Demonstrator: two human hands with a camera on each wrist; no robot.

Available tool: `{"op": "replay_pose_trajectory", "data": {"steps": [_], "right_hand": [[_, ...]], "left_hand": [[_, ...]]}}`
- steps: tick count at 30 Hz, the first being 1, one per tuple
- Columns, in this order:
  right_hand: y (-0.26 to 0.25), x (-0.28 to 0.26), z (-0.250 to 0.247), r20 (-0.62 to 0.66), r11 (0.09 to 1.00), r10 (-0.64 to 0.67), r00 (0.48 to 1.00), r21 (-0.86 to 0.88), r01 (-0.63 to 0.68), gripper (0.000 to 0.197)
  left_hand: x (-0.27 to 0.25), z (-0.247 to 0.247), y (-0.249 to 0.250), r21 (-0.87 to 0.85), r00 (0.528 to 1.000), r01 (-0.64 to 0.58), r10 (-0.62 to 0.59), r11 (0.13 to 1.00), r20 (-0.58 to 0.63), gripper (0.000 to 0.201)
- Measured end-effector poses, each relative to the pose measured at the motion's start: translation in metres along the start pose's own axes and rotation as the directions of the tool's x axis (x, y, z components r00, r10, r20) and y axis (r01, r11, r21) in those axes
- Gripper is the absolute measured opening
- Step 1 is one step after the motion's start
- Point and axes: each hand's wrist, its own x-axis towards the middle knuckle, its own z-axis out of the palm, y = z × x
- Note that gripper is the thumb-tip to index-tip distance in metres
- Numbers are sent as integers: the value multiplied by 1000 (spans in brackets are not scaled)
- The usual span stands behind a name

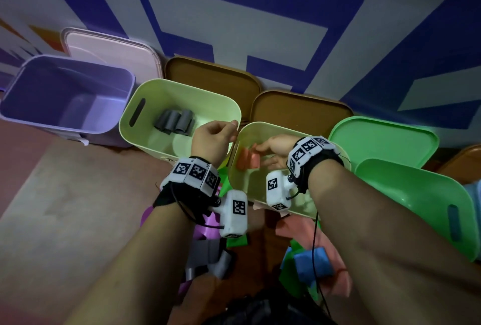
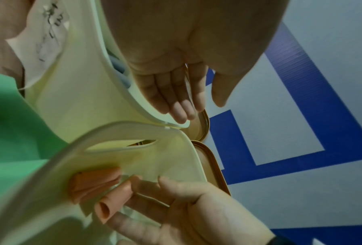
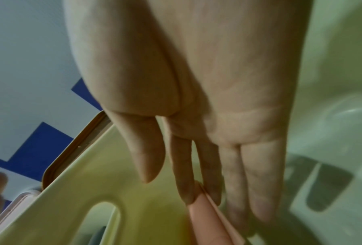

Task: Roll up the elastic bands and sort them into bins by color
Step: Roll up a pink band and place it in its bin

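A: What's the right hand (image 1: 273, 151) doing?

B: It's down inside the pale yellow-green plastic bin with a slot handle (image 1: 263, 130). Fingers straight, loosely spread. A rolled salmon-pink elastic band (image 2: 110, 203) lies against the fingertips (image 3: 188, 190). Nothing is curled around it, so contact only, no grasp.

A: How does the band look?

B: A short tube, hollow end visible in the left wrist view. Flat, smooth material, wound a few turns. A second salmon-pink roll (image 1: 248, 159) lies just beside it on the bin floor, near the wall with the handle slot.

A: Left hand (image 1: 214, 138)?

B: It hovers at the touching rims of the two yellow-green bins. Fingers relaxed, slightly bent, holding nothing.

A: Other bins?

B: The second pale yellow-green bin (image 1: 158, 87), to the left, holds three or four dark grey rolled bands (image 1: 174, 121). A lavender plastic bin (image 1: 15, 82) sits farther left and a bright green bin (image 1: 426, 191) to the right.

A: Unsorted stock?

B: A loose pile below the wrists: grey bands (image 1: 208, 259), a blue band (image 1: 312, 264), and purple, green and pink ones, partly hidden by the forearms.
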Motion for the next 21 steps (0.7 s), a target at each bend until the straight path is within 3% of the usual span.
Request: {"op": "replay_pose_trajectory", "data": {"steps": [5,14,21], "right_hand": [[-1,14,-3,-22,1000,14,1000,-11,-14,14],[-3,20,3,-134,990,21,991,-138,-40,5],[2,45,2,-113,971,42,993,-230,-67,28]], "left_hand": [[1,0,3,-22,1000,19,-19,1000,10,26],[1,-1,7,-71,999,34,-32,997,22,20],[1,-2,8,-69,999,38,-36,997,19,20]]}}
